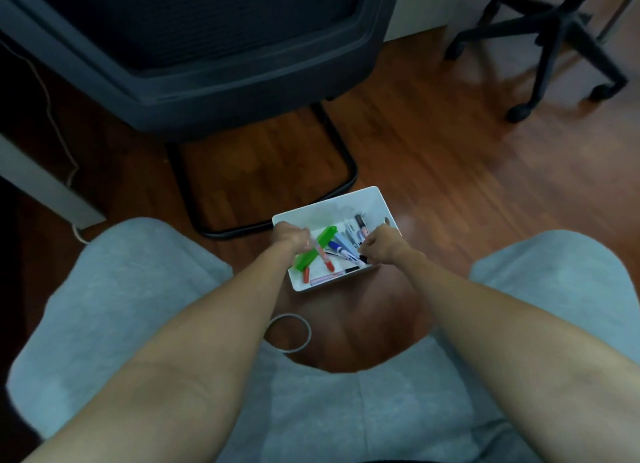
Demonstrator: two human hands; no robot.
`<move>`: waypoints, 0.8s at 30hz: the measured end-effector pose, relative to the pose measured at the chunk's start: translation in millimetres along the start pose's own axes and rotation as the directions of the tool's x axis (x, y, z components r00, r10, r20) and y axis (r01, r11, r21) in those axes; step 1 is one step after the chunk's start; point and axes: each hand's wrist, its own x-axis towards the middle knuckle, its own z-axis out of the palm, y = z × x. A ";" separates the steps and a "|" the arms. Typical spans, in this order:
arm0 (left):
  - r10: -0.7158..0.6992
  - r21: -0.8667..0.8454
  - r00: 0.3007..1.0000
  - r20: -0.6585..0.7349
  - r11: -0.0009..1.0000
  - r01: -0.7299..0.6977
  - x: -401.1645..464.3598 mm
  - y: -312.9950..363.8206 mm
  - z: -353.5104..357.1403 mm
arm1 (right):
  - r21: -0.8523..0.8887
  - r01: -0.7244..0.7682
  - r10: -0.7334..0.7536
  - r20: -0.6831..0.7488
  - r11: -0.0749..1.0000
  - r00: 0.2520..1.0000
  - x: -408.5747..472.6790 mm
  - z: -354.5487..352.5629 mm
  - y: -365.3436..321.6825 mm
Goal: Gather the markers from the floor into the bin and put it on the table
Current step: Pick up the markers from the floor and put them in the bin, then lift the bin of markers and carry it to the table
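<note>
**Head view: both hands at the bin, markers being dropped in**

The bin [372,202], a white rectangular tray, sits on the wooden floor [450,171] between the person's knees, its long axis running from the near left to the far right. Inside lie the markers [341,244], mostly along that same axis, with a green case [317,246] and a red-capped pen [329,264] toward the bin's left half.

The left hand [292,235] is over the bin's left edge, its grip closed on a thin pen that points down into the bin. The right hand [382,242] is over the bin's right edge, fingers curled together around what seems a dark-tipped marker; blur hides the exact hold.

No loose marker shows on the floor around the bin; only a pale ring [289,332] lies just nearer than the bin. So gathering looks almost done.

Each hand is already at its own short side of the bin, equally near, so I judge a two-handed lift by those sides comes next, once the pens are let go. Beyond the bin stands a dark chair [207,46]; the desk top is not in view.
</note>
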 end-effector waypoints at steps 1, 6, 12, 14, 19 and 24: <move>0.006 0.017 1.000 -0.007 1.000 -0.006 0.7 1.5 -3.8 | 0.024 0.006 -0.005 -0.010 1.000 1.000 2.6 0.0 0.7; 0.177 0.159 0.974 -0.143 0.975 -0.154 -11.3 12.9 -17.8 | 0.175 0.056 -0.020 -0.204 0.983 0.979 13.2 -6.7 11.9; 0.359 0.332 0.895 -0.264 0.905 -0.265 -27.4 5.0 -21.9 | 0.175 0.167 -0.089 -0.384 0.970 0.919 20.2 -13.8 36.6; 0.322 0.340 0.906 -0.276 0.914 -0.222 -31.8 1.1 -19.1 | 0.186 0.165 -0.080 -0.397 0.969 0.914 19.9 -15.2 40.0; 0.340 0.403 0.883 -0.323 0.894 -0.197 -34.9 -8.8 -8.5 | 0.234 0.127 -0.025 -0.395 0.964 0.918 21.7 -16.8 41.3; 0.266 0.362 0.889 -0.373 0.924 -0.125 -38.6 -14.3 -0.8 | 0.252 0.037 0.034 -0.271 0.967 0.962 24.1 -9.8 45.1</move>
